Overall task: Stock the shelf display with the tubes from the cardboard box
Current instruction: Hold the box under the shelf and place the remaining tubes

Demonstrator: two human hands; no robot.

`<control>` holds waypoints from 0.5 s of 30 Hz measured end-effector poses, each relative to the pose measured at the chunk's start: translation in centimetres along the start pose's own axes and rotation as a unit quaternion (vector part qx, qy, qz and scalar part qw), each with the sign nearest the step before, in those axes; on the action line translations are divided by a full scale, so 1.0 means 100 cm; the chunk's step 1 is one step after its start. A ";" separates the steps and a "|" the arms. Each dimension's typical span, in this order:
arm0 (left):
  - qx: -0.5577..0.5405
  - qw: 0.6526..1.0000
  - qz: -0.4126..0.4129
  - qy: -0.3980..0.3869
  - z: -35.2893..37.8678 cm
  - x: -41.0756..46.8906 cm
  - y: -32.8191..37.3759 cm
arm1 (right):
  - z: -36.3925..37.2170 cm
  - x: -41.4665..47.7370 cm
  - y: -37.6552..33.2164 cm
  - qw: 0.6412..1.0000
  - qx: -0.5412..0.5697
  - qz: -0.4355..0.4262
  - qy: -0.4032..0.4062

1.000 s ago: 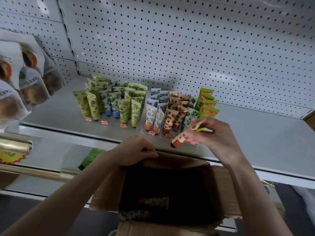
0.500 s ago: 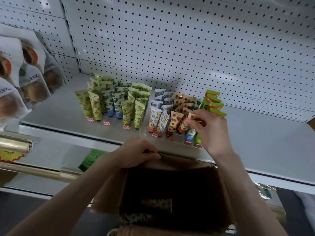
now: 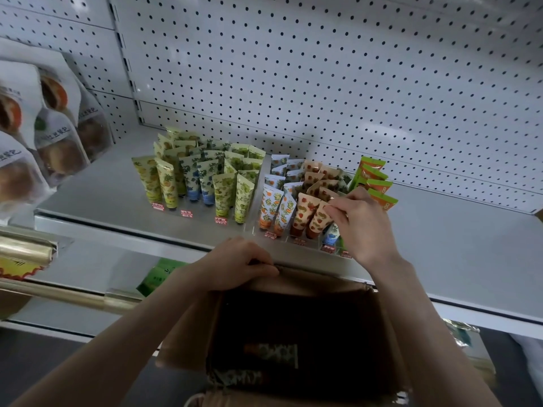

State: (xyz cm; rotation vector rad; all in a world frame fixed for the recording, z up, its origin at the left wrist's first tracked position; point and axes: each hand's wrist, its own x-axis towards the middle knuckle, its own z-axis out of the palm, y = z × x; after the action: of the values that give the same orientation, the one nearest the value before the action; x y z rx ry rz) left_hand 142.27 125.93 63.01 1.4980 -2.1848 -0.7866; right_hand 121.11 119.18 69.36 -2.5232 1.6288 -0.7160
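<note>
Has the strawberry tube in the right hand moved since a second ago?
Yes. The strawberry tube went from above the shelf edge back into the display's strawberry row, where the right hand pinches its top.

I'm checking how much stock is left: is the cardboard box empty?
No: at least two patterned tubes lie on the dark bottom of the cardboard box.

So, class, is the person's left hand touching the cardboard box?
Touching. The head view shows the left hand gripping the cardboard box by its far edge, fingers curled over it. The right hand pinches a tube.
</note>
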 end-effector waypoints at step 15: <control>-0.002 1.000 -0.008 -0.003 -0.003 -0.001 0.000 | -0.001 0.007 -0.005 0.997 -0.074 0.016 -0.030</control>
State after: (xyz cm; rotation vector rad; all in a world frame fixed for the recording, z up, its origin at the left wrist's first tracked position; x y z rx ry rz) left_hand 142.46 125.98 63.22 1.5156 -2.1773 -0.8009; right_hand 121.72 118.82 69.88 -2.5817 1.7596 -0.5290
